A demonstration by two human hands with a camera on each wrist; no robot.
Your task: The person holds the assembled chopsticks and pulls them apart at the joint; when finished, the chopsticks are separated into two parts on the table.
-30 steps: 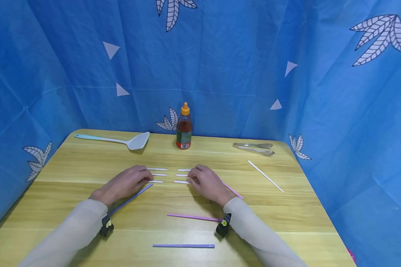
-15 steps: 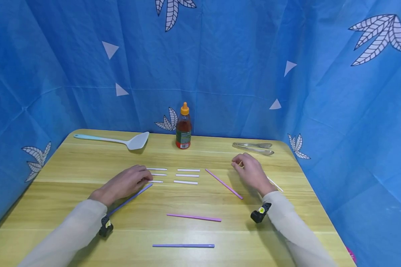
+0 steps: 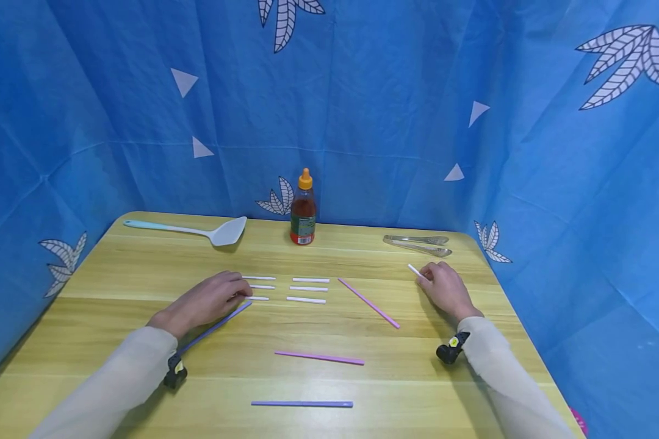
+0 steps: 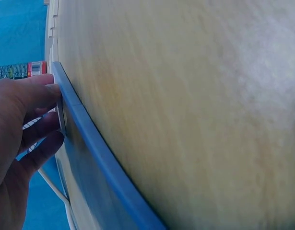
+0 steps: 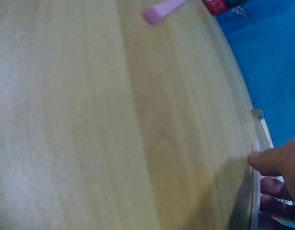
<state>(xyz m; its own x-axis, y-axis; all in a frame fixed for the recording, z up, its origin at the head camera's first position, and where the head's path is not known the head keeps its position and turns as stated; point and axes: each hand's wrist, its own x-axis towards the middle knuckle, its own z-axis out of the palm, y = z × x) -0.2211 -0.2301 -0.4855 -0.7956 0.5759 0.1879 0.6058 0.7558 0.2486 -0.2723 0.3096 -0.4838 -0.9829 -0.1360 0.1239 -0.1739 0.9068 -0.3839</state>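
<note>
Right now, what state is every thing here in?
Bottle, upright, capped.
Spatula, lying down.
Tongs, lying, arms spread.
Pink sticks, lying apart.
Purple sticks, lying apart, one partly hidden.
Middle white sticks, lying side by side.
Left white sticks, partly hidden.
Right white stick, between right fingers.

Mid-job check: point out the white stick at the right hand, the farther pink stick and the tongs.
White stick (image 3: 414, 269): head view, the end showing past the right hand (image 3: 445, 286).
Farther pink stick (image 3: 368, 303): head view, mid-length.
Tongs (image 3: 417, 246): head view, the nearer arm.
</note>
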